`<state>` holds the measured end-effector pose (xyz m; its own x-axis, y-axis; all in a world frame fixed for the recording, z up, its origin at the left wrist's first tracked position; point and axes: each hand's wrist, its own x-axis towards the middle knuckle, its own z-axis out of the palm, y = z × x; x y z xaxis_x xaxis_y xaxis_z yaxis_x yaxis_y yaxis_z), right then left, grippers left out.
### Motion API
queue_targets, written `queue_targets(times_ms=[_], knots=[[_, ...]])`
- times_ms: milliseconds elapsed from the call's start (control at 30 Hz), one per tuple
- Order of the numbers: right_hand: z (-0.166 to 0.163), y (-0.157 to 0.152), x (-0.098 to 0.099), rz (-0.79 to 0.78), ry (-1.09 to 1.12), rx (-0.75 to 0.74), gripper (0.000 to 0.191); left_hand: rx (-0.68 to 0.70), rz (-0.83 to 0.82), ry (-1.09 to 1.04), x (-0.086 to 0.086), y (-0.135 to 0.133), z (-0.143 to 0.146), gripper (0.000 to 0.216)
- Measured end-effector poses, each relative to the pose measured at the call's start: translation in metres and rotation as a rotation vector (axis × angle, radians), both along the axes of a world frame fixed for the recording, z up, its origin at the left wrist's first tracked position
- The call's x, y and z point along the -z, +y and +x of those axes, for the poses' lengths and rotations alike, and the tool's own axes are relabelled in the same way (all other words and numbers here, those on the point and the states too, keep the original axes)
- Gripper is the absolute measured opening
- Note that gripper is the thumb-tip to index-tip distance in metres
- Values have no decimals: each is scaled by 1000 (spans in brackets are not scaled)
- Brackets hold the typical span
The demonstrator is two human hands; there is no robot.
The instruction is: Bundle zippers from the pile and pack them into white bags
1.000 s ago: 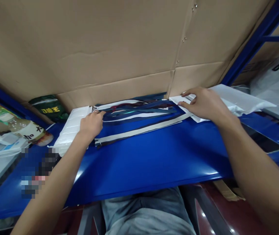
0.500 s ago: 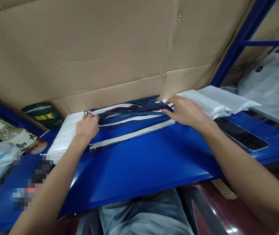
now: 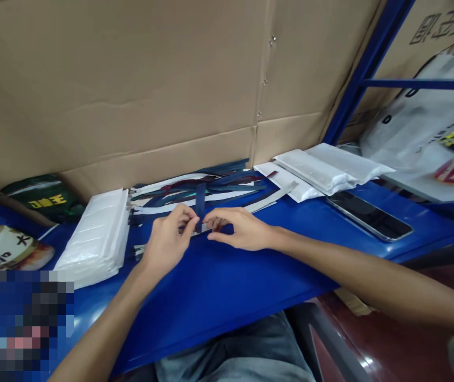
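- Clock: dial centred between my hands, 12 straight away from me.
- Left hand (image 3: 169,239): thumb and forefinger pinched on the near end of a dark blue strip (image 3: 200,196), looks like zipper tape. Strip sits at the centre of the dial, rising toward 12.
- Right hand (image 3: 245,228): just beside it at 3, fingers part-curled, narrow gap to the thumb. Can't tell if its fingertips touch the strip.
- Pale strip (image 3: 269,201) passes below both hands, 8 to 2; middle hidden by them. Its far end overlaps the edge of the lowest packet at 2.
- Strip pile (image 3: 230,197) at 12, just beyond the hands: navy, white, dark red, lying crossed and loose.
- White packets (image 3: 95,228), stacked, at 9.
- More white packets (image 3: 314,168) at 2, overlapping, against the cardboard wall (image 3: 131,79) side.
- Phone (image 3: 370,215) at 3, screen dark, flat on the blue tabletop (image 3: 230,297), near those packets.
- Dark green pouch (image 3: 44,196) between 9 and 10, yellow print.
- Labelled bottle (image 3: 6,246) at 9, past the stack, cut off by the view edge.
- White bag (image 3: 418,116) at 2, well apart, behind the blue frame post (image 3: 366,69).
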<state>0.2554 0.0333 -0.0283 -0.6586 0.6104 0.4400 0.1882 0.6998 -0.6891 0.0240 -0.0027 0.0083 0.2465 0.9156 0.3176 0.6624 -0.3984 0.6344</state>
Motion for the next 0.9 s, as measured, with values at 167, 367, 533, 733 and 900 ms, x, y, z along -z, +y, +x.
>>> queue_targets(times_ms=[167, 367, 533, 733, 900], knots=[[-3, -8, 2, -27, 21, 103, 19, 19, -87, -241, 13, -13, 20, 19], [3, -6, 0, -30, 12, 204, 8, 84, -98, -216, 16, -11, 16, 28], [4, -8, -4, -56, -8, 180, 13, 86, -93, -180, 15, -8, 11, 24], [6, -6, -3, -59, -50, 175, 21, 81, -140, -198, 19, -8, 11, 23], [6, -5, 0, 1, -3, 206, 11, 101, -132, -260, 21, -8, 14, 25]])
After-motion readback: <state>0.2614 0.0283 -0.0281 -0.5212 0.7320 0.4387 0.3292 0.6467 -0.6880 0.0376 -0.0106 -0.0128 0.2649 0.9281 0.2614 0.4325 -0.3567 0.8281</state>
